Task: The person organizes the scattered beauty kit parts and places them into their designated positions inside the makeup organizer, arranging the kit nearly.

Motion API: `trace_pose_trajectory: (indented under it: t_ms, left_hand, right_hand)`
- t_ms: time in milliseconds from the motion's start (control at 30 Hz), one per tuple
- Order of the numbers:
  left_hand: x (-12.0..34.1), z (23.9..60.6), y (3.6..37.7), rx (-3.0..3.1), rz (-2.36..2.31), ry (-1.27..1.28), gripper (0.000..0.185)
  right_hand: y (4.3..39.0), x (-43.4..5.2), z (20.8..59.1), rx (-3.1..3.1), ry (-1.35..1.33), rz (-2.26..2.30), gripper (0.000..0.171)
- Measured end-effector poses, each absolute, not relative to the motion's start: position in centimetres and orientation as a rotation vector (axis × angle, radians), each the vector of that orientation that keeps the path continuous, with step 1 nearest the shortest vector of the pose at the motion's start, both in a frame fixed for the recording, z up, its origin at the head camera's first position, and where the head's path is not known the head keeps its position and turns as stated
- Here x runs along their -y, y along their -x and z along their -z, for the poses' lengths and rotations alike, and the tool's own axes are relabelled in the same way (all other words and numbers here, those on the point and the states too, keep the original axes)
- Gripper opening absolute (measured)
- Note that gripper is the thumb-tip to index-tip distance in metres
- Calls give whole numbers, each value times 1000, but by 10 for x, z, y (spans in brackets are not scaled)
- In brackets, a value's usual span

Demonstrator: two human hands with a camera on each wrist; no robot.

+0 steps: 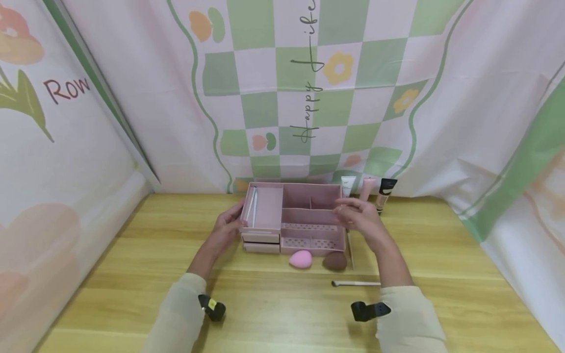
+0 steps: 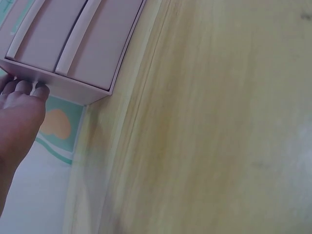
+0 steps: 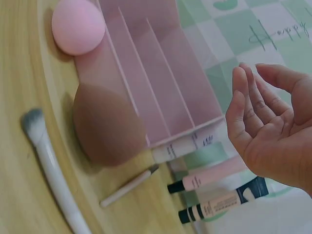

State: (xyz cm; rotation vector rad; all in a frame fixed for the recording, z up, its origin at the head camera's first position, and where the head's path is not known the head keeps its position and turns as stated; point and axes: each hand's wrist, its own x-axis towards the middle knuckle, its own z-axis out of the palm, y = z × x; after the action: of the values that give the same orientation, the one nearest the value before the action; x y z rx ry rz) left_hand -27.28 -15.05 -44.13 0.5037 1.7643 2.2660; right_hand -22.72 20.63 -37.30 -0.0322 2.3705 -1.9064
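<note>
A pink desk organizer (image 1: 282, 230) with drawers at its left and open compartments at its right stands on the table. My left hand (image 1: 227, 225) rests against its left side, thumb near the front corner; in the left wrist view the fingers (image 2: 23, 88) touch the side panel beside the drawers. Two slim white sticks (image 1: 252, 208) lie in the organizer's top-left tray. At the organizer's right end hovers my right hand (image 1: 359, 218). The right wrist view shows its fingers (image 3: 237, 109) loosely bent, with nothing between them and the thumb.
A pink makeup sponge (image 1: 301, 259) and a brown one (image 1: 335, 261) lie before the organizer. Nearer me is a white-handled makeup brush (image 1: 355, 283); a smaller brush (image 3: 127, 187) lies by the organizer's right end. White, pink and black-capped tubes (image 1: 386, 193) stand behind, against the patterned curtain (image 1: 300, 113).
</note>
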Motion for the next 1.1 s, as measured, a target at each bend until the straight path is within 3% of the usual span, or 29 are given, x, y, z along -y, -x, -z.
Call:
trace_pose_trajectory:
  t_ms: [567, 1100]
  left_hand:
    - [152, 442, 272, -1759, -2255, -491, 74]
    - [151, 443, 274, -1760, -2262, -516, 73]
  right_hand:
    - [216, -233, 399, -2416, -140, 1799, 55]
    - [212, -246, 426, -2430, -213, 1728, 50]
